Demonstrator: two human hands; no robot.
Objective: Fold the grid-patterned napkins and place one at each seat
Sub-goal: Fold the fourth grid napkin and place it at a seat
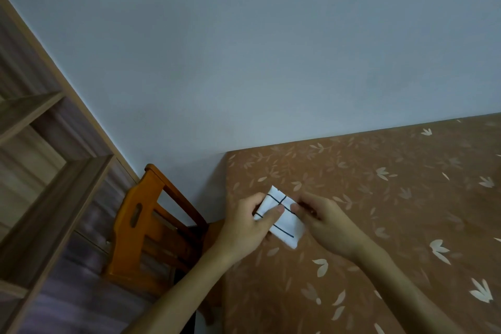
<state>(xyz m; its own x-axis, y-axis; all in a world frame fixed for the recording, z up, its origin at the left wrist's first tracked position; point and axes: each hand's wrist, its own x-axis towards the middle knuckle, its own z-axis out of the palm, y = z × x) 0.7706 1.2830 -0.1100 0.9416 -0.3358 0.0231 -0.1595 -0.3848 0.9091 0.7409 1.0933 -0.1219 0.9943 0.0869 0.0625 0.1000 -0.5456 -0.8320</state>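
We see the table [393, 225], covered in a brown leaf-print cloth, with its left edge running from the near foreground up to a far left corner, and its far edge set against the plain wall [244, 62]. To the right of our hands the cloth lies open across a broad stretch. Left of the table edge an orange wooden chair [141, 225] stands close by, and beyond it a wooden shelf unit [54, 171] fills the left side.

The napkin [283, 228] sits over the table just inside that left edge, near the far corner. Blur keeps us from telling whether it touches the cloth. It is white, folded into a small tilted rectangle, crossed by thin dark grid lines.

Our left hand [248, 228] grips its left side, thumb on top. Our right hand [325, 218] pinches its right edge between curled fingertips.
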